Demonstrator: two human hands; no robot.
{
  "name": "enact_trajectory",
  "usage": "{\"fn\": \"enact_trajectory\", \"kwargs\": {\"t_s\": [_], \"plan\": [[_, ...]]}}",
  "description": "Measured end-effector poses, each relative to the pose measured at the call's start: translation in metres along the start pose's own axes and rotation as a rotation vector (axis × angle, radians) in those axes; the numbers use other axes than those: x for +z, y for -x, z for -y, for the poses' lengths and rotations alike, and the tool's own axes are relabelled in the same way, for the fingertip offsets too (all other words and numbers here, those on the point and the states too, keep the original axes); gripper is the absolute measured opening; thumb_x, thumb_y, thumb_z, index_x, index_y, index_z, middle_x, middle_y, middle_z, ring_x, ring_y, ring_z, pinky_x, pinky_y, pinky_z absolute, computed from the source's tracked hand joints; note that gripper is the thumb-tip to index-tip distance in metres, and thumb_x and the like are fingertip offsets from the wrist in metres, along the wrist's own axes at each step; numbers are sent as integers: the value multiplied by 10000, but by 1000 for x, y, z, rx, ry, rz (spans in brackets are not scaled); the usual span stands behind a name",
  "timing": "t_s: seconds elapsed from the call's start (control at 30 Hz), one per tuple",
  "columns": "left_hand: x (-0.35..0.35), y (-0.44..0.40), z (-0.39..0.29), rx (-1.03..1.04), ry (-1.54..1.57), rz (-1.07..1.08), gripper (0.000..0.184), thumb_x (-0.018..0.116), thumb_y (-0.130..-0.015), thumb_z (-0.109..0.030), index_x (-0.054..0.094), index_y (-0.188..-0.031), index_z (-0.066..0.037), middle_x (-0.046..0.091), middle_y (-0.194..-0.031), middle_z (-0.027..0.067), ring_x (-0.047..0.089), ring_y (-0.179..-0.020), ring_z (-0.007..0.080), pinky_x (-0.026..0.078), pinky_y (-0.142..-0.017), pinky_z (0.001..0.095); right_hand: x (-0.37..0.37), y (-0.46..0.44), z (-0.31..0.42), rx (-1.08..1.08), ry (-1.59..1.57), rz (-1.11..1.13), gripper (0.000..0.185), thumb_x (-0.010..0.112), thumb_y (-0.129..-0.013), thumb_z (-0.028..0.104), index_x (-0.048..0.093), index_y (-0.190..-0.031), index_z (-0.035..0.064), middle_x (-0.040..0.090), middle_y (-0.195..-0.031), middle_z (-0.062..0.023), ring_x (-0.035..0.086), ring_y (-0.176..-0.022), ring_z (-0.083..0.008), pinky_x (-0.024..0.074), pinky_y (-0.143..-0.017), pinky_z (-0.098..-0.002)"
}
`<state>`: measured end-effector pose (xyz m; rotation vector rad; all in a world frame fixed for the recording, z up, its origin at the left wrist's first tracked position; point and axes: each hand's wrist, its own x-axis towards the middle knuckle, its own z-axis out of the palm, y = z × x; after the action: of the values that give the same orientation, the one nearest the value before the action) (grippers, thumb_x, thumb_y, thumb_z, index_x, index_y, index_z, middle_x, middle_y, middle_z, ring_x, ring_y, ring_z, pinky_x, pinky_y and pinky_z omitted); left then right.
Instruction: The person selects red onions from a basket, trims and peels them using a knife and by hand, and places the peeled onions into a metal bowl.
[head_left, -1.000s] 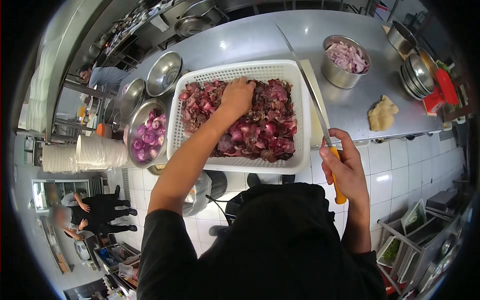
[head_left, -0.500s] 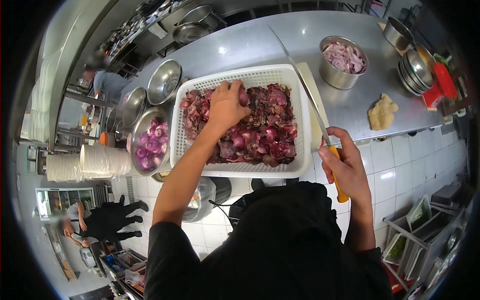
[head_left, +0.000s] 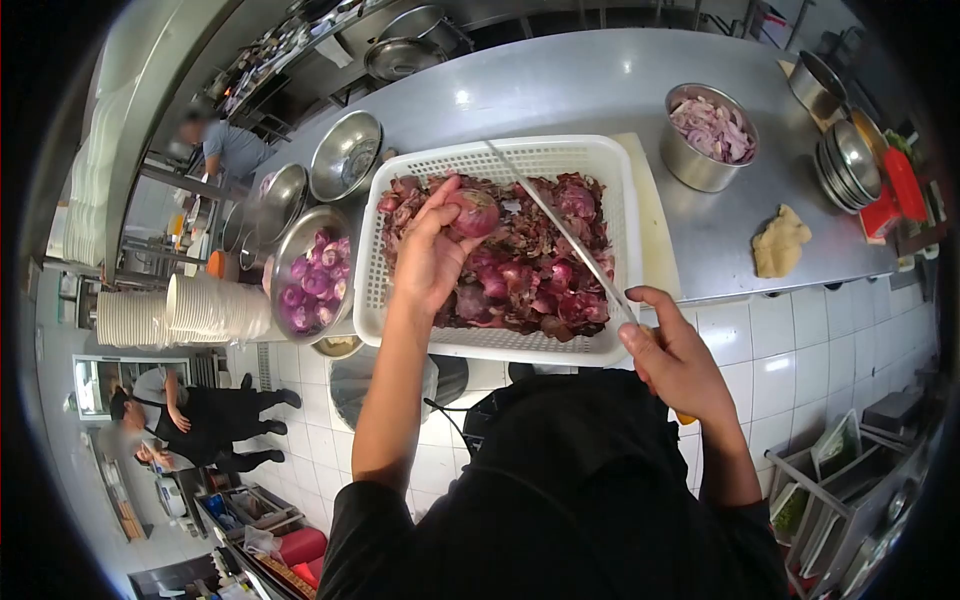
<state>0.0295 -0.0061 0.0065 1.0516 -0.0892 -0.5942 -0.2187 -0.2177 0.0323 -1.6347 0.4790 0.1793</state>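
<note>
My left hand [head_left: 437, 255] holds a red onion [head_left: 473, 213] in its skin, raised above a white perforated basket [head_left: 627, 215]. Red onions and loose papery skins [head_left: 545, 290] fill much of that basket. In my right hand [head_left: 678, 360] is a long knife [head_left: 560, 225] with an orange handle mostly covered by my fingers. Its blade slants up and left over the basket, its tip beyond the onion; blade and onion look apart. Left of the basket, a steel bowl [head_left: 283, 255] contains peeled purple onions [head_left: 316, 283].
A pale cutting board [head_left: 655, 240] lies partly beneath the basket's right side. On the steel table stand a pot [head_left: 700, 172] of sliced onion, a tan cloth [head_left: 781, 243], stacked bowls [head_left: 838, 170] and an empty steel bowl [head_left: 345, 150]. Stacked white containers [head_left: 205, 308] are left. Other people work farther off.
My left hand has lifted an onion out of the pile and turned palm up. My right hand has swung the knife leftward, so the blade now crosses over the basket.
</note>
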Motion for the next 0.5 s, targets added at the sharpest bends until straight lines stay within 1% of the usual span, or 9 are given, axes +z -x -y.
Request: {"fn": "enact_trajectory", "kwargs": {"t_s": [0.03, 0.07, 0.17, 0.27, 0.37, 0.47, 0.5], "plan": [[0, 1, 1, 10, 2, -1, 563, 530, -921, -40, 399, -1466, 4, 607, -1117, 77, 617, -1093, 258, 496, -996, 509, 2, 1, -1, -3, 62, 8, 482, 609, -992, 341, 462, -1366, 74, 560, -669, -61, 577, -645, -174, 455, -637, -325], [-2, 2, 3, 21, 28, 22, 565, 535, -920, -42, 394, -1464, 15, 618, -1131, 93, 616, -1101, 262, 496, -995, 494, 2, 4, 4, -12, 138, 30, 541, 585, -998, 366, 427, -1420, 67, 599, -704, -116, 622, -702, -259, 471, -699, -370], [-12, -2, 8, 24, 58, 29, 572, 546, -917, -32, 391, -1466, 9, 627, -1159, 116, 623, -1097, 263, 494, -1007, 473, 4, 10, 8, -10, 199, 78, 575, 583, -998, 367, 401, -1454, 69, 622, -726, -137, 643, -714, -292, 475, -704, -377], [-4, 5, 7, 69, 15, -12, 571, 557, -910, -17, 398, -1458, 5, 635, -1189, 141, 628, -1110, 267, 492, -1012, 455, 4, 14, 12, -15, 242, 115, 579, 580, -1001, 356, 389, -1469, 74, 614, -711, -139, 642, -692, -313, 473, -693, -383], [-4, 7, 8, 90, 13, -8, 565, 561, -906, -3, 409, -1450, 2, 639, -1198, 156, 626, -1129, 276, 487, -1021, 449, 3, 17, 15, -23, 258, 131, 564, 571, -1008, 344, 387, -1471, 80, 604, -686, -142, 633, -659, -329, 473, -682, -390], [-1, 12, 7, 81, 66, 17, 522, 571, -905, -36, 443, -1409, 8, 637, -1209, 155, 627, -1127, 279, 490, -1016, 455, 3, 18, 14, -17, 277, 124, 559, 569, -1010, 338, 386, -1474, 86, 613, -680, -150, 640, -649, -330, 474, -677, -390], [0, 14, 5, 72, 131, 31, 501, 574, -905, -50, 459, -1389, 9, 638, -1204, 152, 627, -1125, 280, 487, -1018, 462, 4, 18, 14, -24, 286, 118, 560, 569, -1010, 340, 386, -1474, 84, 617, -683, -155, 647, -657, -331, 477, -681, -391]]}}
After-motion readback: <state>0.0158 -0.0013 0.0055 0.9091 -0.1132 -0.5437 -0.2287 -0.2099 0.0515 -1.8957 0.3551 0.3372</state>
